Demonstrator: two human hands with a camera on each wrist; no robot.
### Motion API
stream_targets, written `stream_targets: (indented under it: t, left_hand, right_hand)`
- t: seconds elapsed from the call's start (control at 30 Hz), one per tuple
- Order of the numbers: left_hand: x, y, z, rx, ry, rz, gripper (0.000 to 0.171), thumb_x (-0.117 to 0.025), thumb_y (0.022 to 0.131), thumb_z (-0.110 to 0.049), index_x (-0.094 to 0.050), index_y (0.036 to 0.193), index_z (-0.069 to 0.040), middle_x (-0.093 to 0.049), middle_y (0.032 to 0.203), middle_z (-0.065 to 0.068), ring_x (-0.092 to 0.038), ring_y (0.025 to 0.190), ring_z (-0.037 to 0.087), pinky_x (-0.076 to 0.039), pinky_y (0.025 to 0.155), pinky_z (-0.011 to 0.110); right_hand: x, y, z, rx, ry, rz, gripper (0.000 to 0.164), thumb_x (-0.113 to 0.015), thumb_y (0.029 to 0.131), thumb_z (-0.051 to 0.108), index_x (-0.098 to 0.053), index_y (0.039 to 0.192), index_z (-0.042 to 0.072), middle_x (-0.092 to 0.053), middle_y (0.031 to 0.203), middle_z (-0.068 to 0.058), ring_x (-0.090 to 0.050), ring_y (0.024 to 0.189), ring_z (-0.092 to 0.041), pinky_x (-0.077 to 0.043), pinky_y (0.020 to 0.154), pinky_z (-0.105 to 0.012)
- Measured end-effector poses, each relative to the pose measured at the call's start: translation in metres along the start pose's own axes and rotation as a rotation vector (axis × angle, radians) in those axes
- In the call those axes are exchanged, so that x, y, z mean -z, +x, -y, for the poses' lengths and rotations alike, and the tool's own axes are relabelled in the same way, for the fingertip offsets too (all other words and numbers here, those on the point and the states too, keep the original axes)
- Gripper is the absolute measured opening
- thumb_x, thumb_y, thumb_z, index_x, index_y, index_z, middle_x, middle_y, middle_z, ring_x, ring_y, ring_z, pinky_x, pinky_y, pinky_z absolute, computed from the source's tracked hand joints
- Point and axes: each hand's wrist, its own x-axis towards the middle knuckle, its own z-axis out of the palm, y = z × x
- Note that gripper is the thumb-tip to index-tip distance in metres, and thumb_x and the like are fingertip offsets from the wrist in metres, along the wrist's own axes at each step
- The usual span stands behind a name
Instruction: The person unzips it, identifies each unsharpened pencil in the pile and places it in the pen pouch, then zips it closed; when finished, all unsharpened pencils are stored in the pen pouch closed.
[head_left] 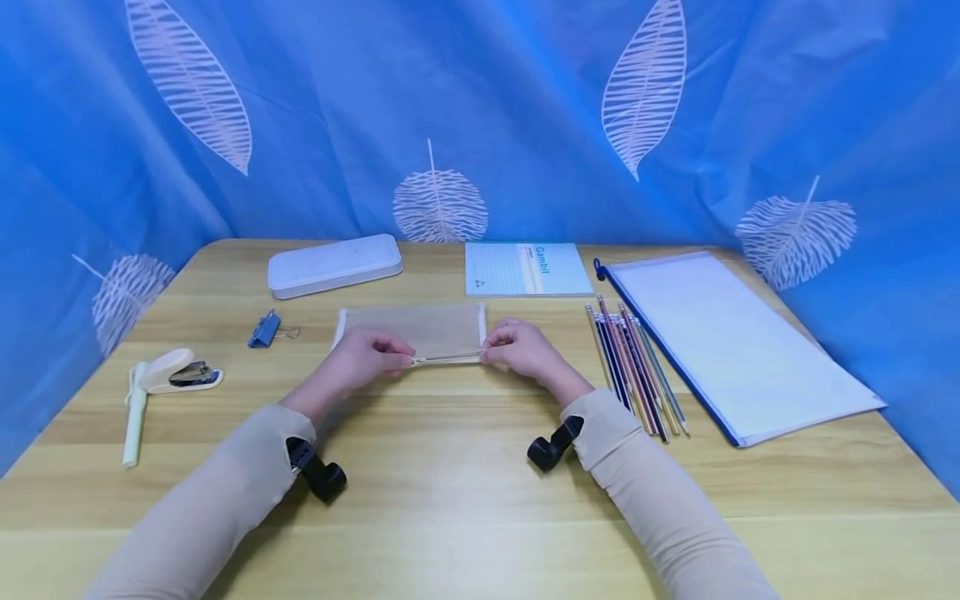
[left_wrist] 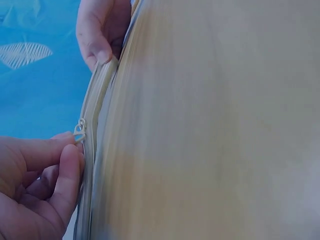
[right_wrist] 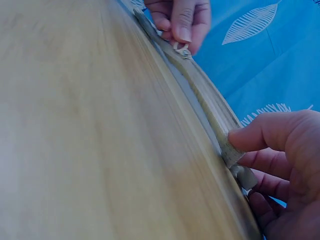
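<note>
A: Where to find the pouch [head_left: 431,325]?

B: On the table [head_left: 450,500], near the middle, directly in front of the person. Beige, with white strips at both sides, and with the zip [head_left: 448,358] along the near edge.

A: And in the left hand [head_left: 367,350]?

B: Just the pull [left_wrist: 79,135], pinched between thumb and finger. Narrow at the fingertips, right at the zip.

A: In the right hand [head_left: 520,343]?

B: The right end of the zip, at the near corner of the pouch, held between thumb and fingers. Also a narrow grip.

A: Between the hands?

B: A stretch of zip. Impossible to tell how far along the teeth are joined.

A: Beyond the pouch?

B: To the back left, a white case [head_left: 335,265]; to the back right, a notebook [head_left: 528,269]. Behind everything, a blue curtain [head_left: 517,100] with white leaf prints.

A: To the right?

B: A loose bunch of pencils [head_left: 633,358], near the right forearm, and just beside it a white folder [head_left: 742,342] with a blue edge.

A: To the left?

B: A blue clip [head_left: 264,330], then farther out a stapler [head_left: 176,371], touching a pale green stick [head_left: 135,421].
</note>
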Motion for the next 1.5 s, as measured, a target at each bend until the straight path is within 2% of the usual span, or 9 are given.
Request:
stream_targets:
  t: [0.33,0.63,0.83,0.9,1.0,1.13,1.23,1.4,1.5]
  left_hand:
    - [0.032,-0.013,0.021,0.058,0.017,-0.041,0.022,-0.064,0.086,-0.012,-0.066,0.105,-0.001,-0.062,0.099,0.010,-0.059,0.078,0.014,-0.050,0.069,0.024]
    - [0.069,-0.040,0.044,0.025,0.020,-0.154,0.028,-0.067,0.084,-0.012,-0.063,0.105,0.006,-0.063,0.082,-0.005,-0.057,0.069,0.006,-0.049,0.063,0.022]
    - [0.078,-0.046,0.052,0.045,-0.066,-0.072,0.031,-0.066,0.085,-0.013,-0.061,0.107,0.009,-0.064,0.084,-0.007,-0.059,0.073,0.004,-0.051,0.068,0.021]
    - [0.078,-0.045,0.051,0.036,-0.025,-0.061,0.033,-0.066,0.086,-0.015,-0.060,0.110,0.007,-0.064,0.089,-0.001,-0.058,0.079,0.008,-0.050,0.071,0.023]
    - [0.080,-0.047,0.048,0.024,0.115,-0.054,0.042,-0.064,0.087,-0.021,-0.056,0.121,0.002,-0.063,0.108,0.013,-0.057,0.098,0.021,-0.048,0.081,0.033]
    - [0.081,-0.043,0.034,-0.046,0.256,-0.043,0.060,-0.060,0.089,-0.033,-0.041,0.139,-0.006,-0.044,0.137,0.021,-0.042,0.123,0.038,-0.037,0.097,0.052]
    - [0.076,-0.034,0.020,-0.125,0.301,-0.013,0.067,-0.059,0.089,-0.038,-0.030,0.145,-0.017,-0.033,0.147,0.016,-0.033,0.131,0.039,-0.029,0.102,0.055]
    - [0.062,-0.010,0.004,-0.299,0.431,0.139,0.078,-0.066,0.084,-0.038,-0.023,0.147,-0.026,-0.023,0.152,0.008,-0.022,0.137,0.035,-0.022,0.106,0.057]
    - [0.056,0.003,0.002,-0.348,0.483,0.230,0.087,-0.072,0.079,-0.037,-0.020,0.148,-0.026,-0.020,0.153,0.006,-0.017,0.139,0.033,-0.019,0.107,0.056]
  right_hand:
    - [0.000,-0.001,0.002,0.000,0.006,-0.014,0.007,-0.070,0.076,0.013,-0.067,0.080,0.008,-0.057,0.103,-0.004,-0.049,0.096,-0.022,-0.039,0.078,-0.031]
    - [0.012,-0.003,-0.005,-0.036,0.003,-0.031,0.007,-0.070,0.076,0.013,-0.066,0.080,0.007,-0.057,0.105,-0.006,-0.048,0.087,-0.021,-0.039,0.069,-0.029]
    - [0.016,-0.001,-0.005,-0.042,0.013,-0.014,0.008,-0.070,0.077,0.013,-0.066,0.082,0.007,-0.057,0.105,-0.007,-0.047,0.085,-0.021,-0.039,0.067,-0.030]
    - [0.015,0.000,-0.007,-0.036,0.020,-0.021,0.008,-0.071,0.076,0.012,-0.066,0.081,0.007,-0.057,0.106,-0.007,-0.047,0.087,-0.021,-0.039,0.069,-0.030]
    - [0.012,0.000,-0.007,-0.026,0.030,-0.022,0.008,-0.072,0.075,0.012,-0.067,0.081,0.007,-0.057,0.107,-0.007,-0.048,0.092,-0.022,-0.039,0.073,-0.031]
    - [0.011,-0.002,-0.008,-0.009,0.039,-0.033,0.008,-0.072,0.074,0.011,-0.067,0.080,0.007,-0.057,0.107,-0.006,-0.049,0.095,-0.022,-0.038,0.077,-0.031]
    - [0.011,-0.003,-0.008,-0.006,0.042,-0.037,0.008,-0.071,0.075,0.010,-0.067,0.079,0.006,-0.057,0.106,-0.006,-0.049,0.096,-0.022,-0.038,0.079,-0.032]
    - [0.011,-0.004,-0.008,0.000,0.047,-0.041,0.007,-0.071,0.075,0.009,-0.067,0.080,0.007,-0.057,0.105,-0.006,-0.049,0.097,-0.022,-0.038,0.083,-0.034]
    - [0.009,-0.003,-0.009,0.016,0.041,-0.040,0.008,-0.072,0.074,0.009,-0.067,0.080,0.006,-0.058,0.105,-0.006,-0.050,0.097,-0.022,-0.039,0.084,-0.034]
